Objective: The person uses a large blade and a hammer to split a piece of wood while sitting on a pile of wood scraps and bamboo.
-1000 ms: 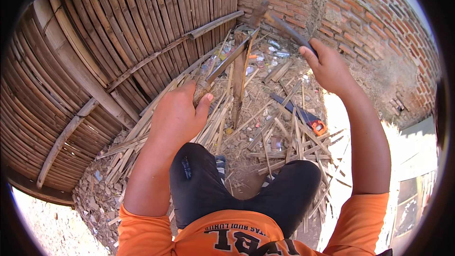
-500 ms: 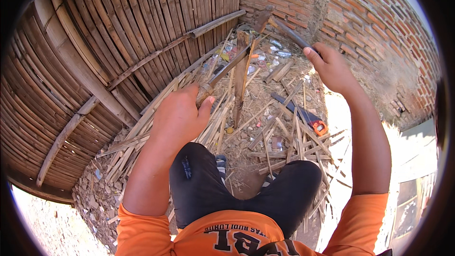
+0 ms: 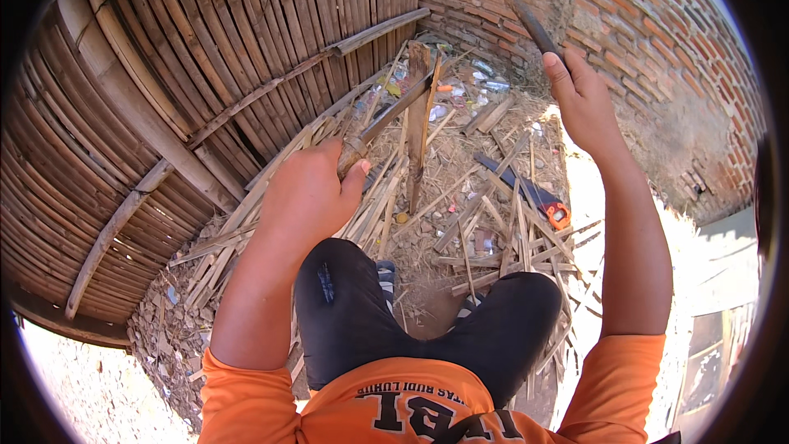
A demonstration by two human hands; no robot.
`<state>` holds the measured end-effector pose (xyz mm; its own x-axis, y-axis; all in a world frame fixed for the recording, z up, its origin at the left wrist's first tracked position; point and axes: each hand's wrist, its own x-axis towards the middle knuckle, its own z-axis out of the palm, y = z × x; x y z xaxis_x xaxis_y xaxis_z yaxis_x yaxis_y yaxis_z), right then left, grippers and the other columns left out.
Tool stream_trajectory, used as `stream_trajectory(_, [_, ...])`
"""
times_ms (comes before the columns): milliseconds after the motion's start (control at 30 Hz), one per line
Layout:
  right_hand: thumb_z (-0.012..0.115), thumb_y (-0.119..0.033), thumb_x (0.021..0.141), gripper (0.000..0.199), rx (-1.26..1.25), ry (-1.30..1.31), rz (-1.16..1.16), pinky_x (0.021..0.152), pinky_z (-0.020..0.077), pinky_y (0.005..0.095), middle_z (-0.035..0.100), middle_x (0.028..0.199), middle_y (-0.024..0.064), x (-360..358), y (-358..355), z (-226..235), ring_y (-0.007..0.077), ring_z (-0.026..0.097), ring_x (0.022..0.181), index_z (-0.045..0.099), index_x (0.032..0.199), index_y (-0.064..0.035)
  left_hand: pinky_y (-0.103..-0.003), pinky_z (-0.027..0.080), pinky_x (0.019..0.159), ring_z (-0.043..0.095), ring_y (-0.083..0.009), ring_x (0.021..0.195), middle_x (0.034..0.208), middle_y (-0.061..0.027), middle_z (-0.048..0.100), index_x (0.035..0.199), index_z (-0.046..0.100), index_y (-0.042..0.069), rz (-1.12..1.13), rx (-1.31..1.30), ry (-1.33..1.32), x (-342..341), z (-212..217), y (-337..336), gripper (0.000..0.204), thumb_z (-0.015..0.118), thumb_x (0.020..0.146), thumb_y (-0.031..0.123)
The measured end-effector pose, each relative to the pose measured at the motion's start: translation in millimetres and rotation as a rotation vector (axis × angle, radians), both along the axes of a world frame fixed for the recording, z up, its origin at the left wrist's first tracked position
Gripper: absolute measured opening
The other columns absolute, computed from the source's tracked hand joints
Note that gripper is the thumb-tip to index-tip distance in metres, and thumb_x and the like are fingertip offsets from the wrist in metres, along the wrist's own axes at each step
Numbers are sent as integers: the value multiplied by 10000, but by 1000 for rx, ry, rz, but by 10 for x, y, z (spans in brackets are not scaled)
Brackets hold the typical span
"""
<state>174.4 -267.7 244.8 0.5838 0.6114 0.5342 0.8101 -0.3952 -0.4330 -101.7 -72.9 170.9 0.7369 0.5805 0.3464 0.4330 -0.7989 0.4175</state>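
My left hand is closed round the wooden handle of a machete. The machete's blade slants up and away to an upright wooden plank, and its far part lies in the split near the plank's top. A thin strip stands partly parted from the plank's right side. My right hand grips the dark handle of a hammer. The hammer is raised at the far right, its head apart from blade and plank, in front of the brick wall.
A handsaw with an orange-and-black handle lies on the ground to the right. Split wood strips are heaped along the bamboo wall at left. A brick wall closes the far right. Litter lies behind the plank.
My right hand has lifted the hammer up and away from the plank's top. The machete, my left hand and the plank have hardly moved.
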Motion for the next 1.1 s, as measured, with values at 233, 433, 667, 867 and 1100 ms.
stream_trajectory(233, [525, -466, 1038, 477, -286, -25, 27, 660, 457, 450, 605, 739, 203, 84, -13, -160, 352, 588, 696, 615, 984, 0, -519, 468, 669, 615, -480, 746, 716, -286, 600, 906, 621, -75, -29, 29, -25, 34, -31, 50, 401, 667, 920, 322])
stream_trajectory(433, [510, -468, 1049, 473, 71, 81, -12, 662, 443, 434, 578, 735, 179, 81, 27, -151, 308, 546, 675, 593, 981, -7, -518, 471, 670, 614, -481, 747, 716, -282, 601, 923, 626, -71, -12, -21, 13, 83, -49, 43, 402, 668, 916, 328])
stream_trajectory(667, [512, -454, 1049, 468, -170, 68, 7, 680, 454, 443, 588, 737, 186, 140, -53, -220, 331, 555, 695, 567, 962, 3, -515, 469, 662, 612, -471, 730, 690, -269, 595, 913, 631, -60, -27, 50, -10, 62, -124, 112, 381, 670, 914, 318])
stream_trajectory(867, [528, -474, 1038, 489, -167, 86, 11, 680, 459, 445, 593, 743, 194, 100, 46, -501, 328, 573, 682, 559, 946, 5, -516, 472, 662, 616, -473, 731, 701, -273, 603, 908, 628, -62, -11, -7, 32, 89, -89, 72, 395, 671, 912, 331])
stream_trajectory(1100, [521, -485, 1037, 497, 4, 92, 42, 672, 462, 447, 606, 739, 187, 154, 20, -177, 340, 594, 688, 587, 957, 1, -526, 475, 678, 619, -476, 754, 725, -275, 608, 873, 609, -55, -1, 27, 37, 73, -147, 121, 419, 673, 914, 357])
